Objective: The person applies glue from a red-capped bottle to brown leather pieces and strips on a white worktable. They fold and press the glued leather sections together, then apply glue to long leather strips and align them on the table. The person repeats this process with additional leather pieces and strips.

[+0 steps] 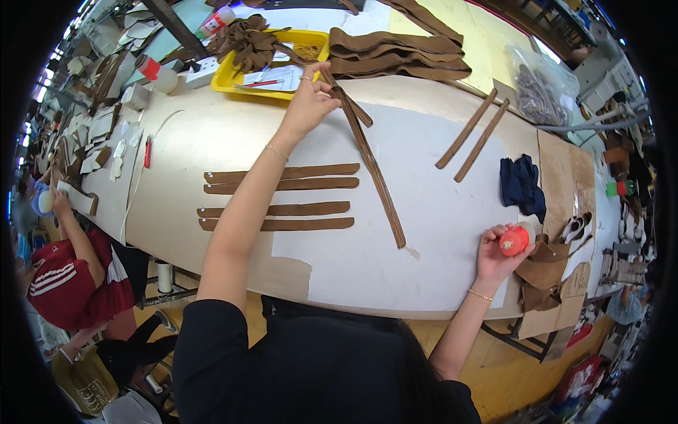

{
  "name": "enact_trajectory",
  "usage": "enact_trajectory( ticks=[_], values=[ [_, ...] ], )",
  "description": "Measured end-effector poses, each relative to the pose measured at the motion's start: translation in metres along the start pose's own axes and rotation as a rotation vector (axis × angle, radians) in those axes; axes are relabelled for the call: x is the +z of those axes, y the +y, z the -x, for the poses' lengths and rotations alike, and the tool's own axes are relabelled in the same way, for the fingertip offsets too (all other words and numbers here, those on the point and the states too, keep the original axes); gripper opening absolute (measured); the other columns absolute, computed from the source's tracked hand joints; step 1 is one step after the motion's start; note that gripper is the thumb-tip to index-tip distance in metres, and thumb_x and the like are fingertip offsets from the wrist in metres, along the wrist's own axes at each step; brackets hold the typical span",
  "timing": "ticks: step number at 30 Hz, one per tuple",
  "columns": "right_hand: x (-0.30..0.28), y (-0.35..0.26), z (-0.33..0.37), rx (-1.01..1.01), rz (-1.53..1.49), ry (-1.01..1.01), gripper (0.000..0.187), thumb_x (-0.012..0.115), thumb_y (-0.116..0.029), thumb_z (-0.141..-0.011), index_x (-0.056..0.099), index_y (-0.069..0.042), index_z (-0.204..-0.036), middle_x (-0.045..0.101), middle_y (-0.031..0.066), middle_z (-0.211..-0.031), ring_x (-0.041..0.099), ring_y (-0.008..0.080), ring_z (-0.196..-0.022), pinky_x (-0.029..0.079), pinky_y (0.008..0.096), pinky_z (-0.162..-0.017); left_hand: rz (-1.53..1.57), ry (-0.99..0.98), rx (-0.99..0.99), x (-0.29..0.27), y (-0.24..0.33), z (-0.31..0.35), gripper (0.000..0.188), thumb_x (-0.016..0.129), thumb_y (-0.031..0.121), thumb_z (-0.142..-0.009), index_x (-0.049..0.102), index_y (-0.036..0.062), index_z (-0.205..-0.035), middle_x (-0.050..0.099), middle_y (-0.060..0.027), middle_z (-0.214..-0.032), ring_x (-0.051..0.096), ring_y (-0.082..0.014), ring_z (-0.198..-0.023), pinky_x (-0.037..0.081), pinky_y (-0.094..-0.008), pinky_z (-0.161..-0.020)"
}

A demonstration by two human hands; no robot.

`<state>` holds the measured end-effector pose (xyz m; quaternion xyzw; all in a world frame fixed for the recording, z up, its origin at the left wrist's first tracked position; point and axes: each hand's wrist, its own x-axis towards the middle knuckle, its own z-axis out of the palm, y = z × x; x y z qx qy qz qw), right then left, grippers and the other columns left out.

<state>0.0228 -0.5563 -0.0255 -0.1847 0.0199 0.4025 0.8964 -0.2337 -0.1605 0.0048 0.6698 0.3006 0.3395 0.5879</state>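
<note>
At the far side of the table my left hand (311, 102) has its fingers closed at the upper end of a long brown strip (374, 173). That strip slants across the grey sheet (339, 268) toward me. A shorter brown piece (359, 112) crosses beside it near my fingers. On the right, my right hand (492, 253) is wrapped round a bottle with a red top (514, 242), its tip pointing up. Two pairs of brown strips (318, 170) lie on the left, partly hidden by my left forearm. Two more narrow strips (466, 134) rest at the far right.
Beyond my left hand stands a yellow tray (220, 83) with brown pieces, paper and a pen. Stacked brown bands (395, 53) lie beside it. A dark blue cloth (521, 185) and a plastic bag (540, 85) are at right. Someone in a red shirt (78, 279) works at left.
</note>
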Motion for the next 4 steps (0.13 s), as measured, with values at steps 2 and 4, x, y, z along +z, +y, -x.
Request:
enact_trajectory(
  ticks=[2, 4],
  values=[
    [-0.001, 0.0, -0.001, 0.0, 0.0, -0.016, 0.063, 0.068, -0.057, -0.077, 0.056, -0.003, -0.106, 0.056, 0.0085, -0.093, 0.055, 0.0203, -0.085, 0.045, 0.0337, -0.074, -0.02, 0.061, 0.039, -0.022, -0.002, -0.012, 0.076, 0.065, -0.01, -0.073, 0.03, 0.0095, -0.137, 0.054, -0.0032, -0.089, 0.062, -0.0119, -0.079, 0.05, -0.0215, -0.07],
    [-0.001, 0.003, -0.003, 0.006, 0.001, -0.026, 0.063, 0.069, -0.057, -0.077, 0.056, -0.003, -0.106, 0.056, 0.0086, -0.094, 0.055, 0.0205, -0.086, 0.045, 0.0338, -0.075, -0.038, 0.145, 0.042, -0.043, -0.002, -0.022, 0.076, 0.065, -0.01, -0.073, 0.03, 0.0119, -0.137, 0.057, -0.0068, -0.095, 0.062, -0.0126, -0.082, 0.051, -0.0225, -0.07]
  ],
)
